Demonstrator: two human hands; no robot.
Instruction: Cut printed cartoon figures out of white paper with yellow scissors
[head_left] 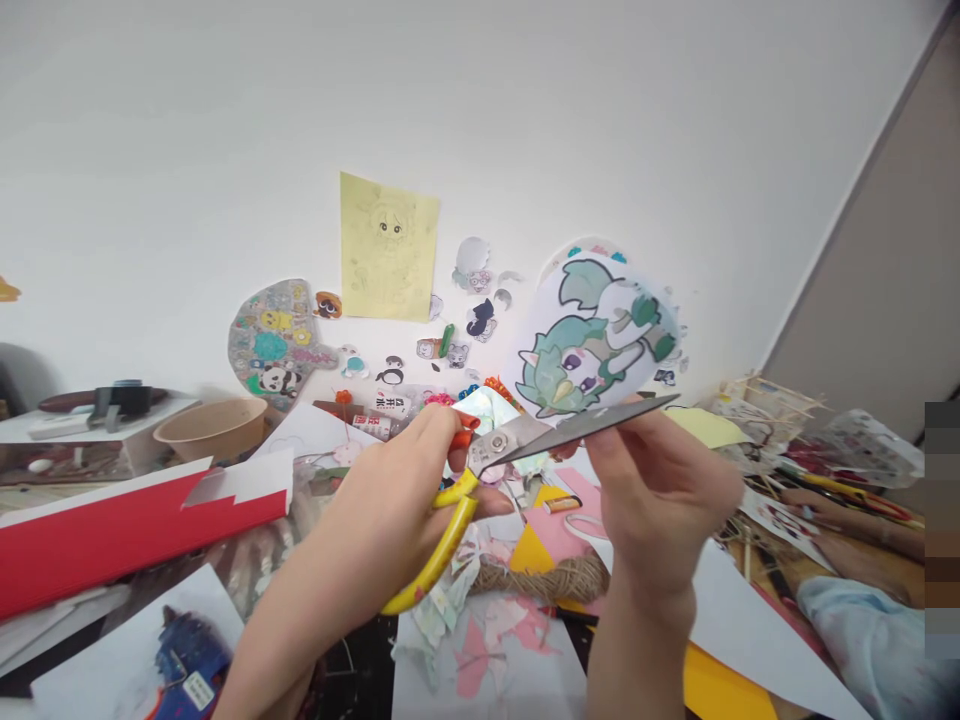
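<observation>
Yellow-handled scissors (pixel 498 443), left hand (pixel 394 490); blade lettering (pixel 476 461) illegible.

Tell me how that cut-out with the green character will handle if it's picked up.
The cut-out is probably light, looking like a flat piece of paper. It may be fairly stiff, since it stands up from the right hand without visibly folding over. Still, a hard pinch could crease it.

Bowl (pixel 214 428) left of scissors (pixel 497 444), drawing (pixel 577 350) at their blades, twine (pixel 544 579) below.
</observation>
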